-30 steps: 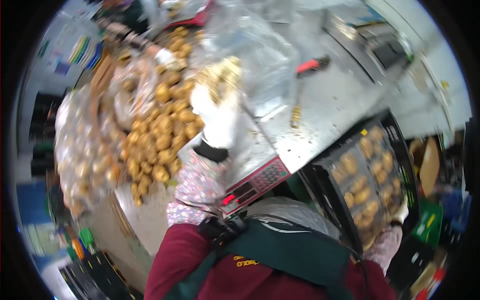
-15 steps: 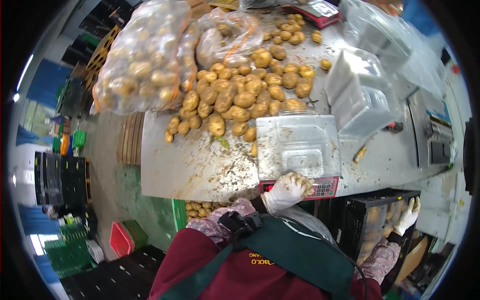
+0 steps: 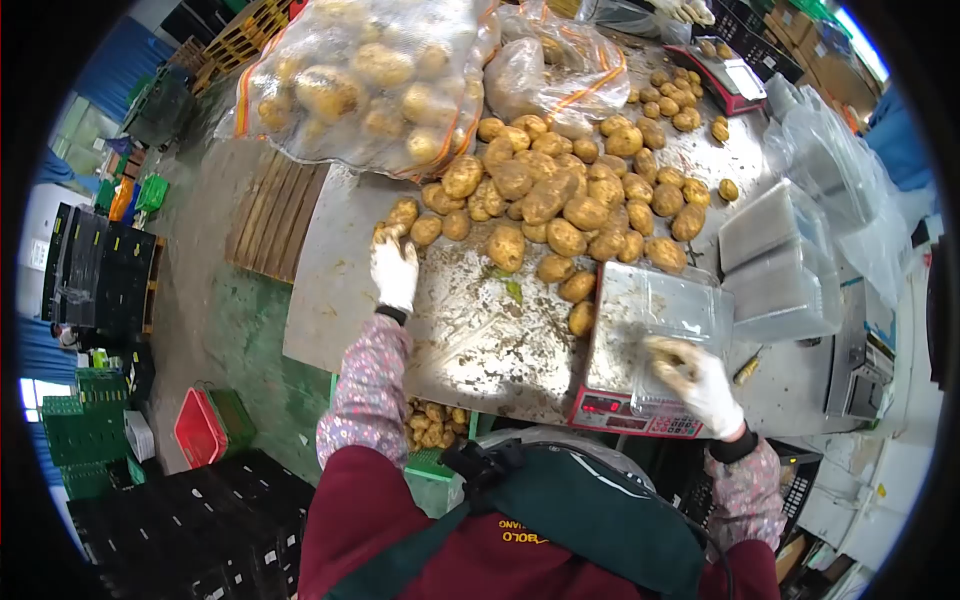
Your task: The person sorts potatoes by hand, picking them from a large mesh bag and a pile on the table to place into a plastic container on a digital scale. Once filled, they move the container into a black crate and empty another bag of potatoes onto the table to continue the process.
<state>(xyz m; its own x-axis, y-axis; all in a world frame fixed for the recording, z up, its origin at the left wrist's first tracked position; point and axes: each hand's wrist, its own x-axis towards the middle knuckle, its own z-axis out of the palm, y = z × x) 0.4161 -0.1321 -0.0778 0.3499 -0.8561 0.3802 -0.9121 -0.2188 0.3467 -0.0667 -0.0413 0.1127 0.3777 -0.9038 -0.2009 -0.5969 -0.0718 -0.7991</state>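
My left hand (image 3: 394, 272), in a white glove, reaches to the left end of the potato pile (image 3: 540, 190). Its stained fingers curl over a small potato (image 3: 403, 211) there. My right hand (image 3: 700, 385), gloved too, is over a clear plastic clamshell box (image 3: 685, 305) on the red-fronted scale (image 3: 598, 370). Its soiled fingers are apart and reach across the near part of the box, with no potato in them. Part of the box is hidden by this hand. Soil is scattered over the scale's plate and the metal table (image 3: 450, 350).
A clear sack of potatoes (image 3: 350, 90) and a smaller plastic bag (image 3: 550, 75) stand behind the pile. Stacked clear boxes (image 3: 785, 265) are at the right. A second scale (image 3: 720, 80) and another person's gloved hand (image 3: 690, 12) are at the back.
My left hand has moved from the scale's front to the potatoes at the left. My right hand has come up from the black crate to the box on the scale. The view has shifted.
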